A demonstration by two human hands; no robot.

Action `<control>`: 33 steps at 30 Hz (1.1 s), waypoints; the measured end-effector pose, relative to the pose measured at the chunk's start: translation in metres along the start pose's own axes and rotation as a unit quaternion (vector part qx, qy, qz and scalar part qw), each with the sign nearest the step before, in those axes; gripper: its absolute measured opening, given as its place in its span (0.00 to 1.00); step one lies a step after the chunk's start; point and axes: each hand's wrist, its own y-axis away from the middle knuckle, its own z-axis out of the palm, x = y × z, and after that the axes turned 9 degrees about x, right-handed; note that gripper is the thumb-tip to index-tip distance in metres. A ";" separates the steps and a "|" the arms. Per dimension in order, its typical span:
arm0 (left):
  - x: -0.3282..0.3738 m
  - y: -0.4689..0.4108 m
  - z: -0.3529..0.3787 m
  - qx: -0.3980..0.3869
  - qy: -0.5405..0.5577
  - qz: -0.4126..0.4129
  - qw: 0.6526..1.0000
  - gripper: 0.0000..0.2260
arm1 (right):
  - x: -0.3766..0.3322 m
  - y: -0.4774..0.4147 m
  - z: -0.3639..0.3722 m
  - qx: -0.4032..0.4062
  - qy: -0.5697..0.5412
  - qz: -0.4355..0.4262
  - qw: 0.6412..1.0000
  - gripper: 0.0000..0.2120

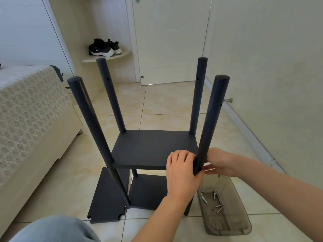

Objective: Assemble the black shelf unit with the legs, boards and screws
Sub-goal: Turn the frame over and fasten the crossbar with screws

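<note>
Black leg (209, 123) is gripped low by left hand (181, 170); right hand (219, 161) just beside, hold unclear.

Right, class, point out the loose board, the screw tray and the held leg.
loose board (103, 198): head view, top face.
screw tray (229, 224): head view, bare base.
held leg (213, 116): head view, upper shaft.

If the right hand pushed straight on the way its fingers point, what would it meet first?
The near right leg: the right hand points left at it, fingertips seemingly touching, though depth is unclear.
</note>
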 end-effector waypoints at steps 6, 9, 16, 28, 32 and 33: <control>-0.006 0.000 0.000 0.008 -0.025 0.012 1.000 0.16 | 0.000 -0.004 0.000 -0.024 -0.034 0.044 0.998 0.14; -0.005 0.000 -0.002 -0.022 -0.025 -0.003 0.999 0.21 | 0.002 -0.003 -0.001 -0.029 -0.018 0.043 0.998 0.14; -0.002 0.001 -0.003 -0.073 -0.020 0.008 0.997 0.20 | 0.005 -0.001 -0.001 -0.053 -0.019 0.042 0.998 0.14; -0.020 0.016 -0.001 -0.005 -0.049 0.058 0.997 0.24 | 0.006 0.004 0.000 -0.090 -0.044 0.047 0.994 0.12; -0.026 0.016 0.002 -0.013 -0.074 0.075 0.994 0.26 | 0.009 0.002 0.000 -0.099 -0.065 0.044 0.992 0.12; -0.026 0.017 0.002 -0.010 -0.078 0.078 0.994 0.26 | 0.009 0.002 0.000 -0.102 -0.071 0.043 0.991 0.12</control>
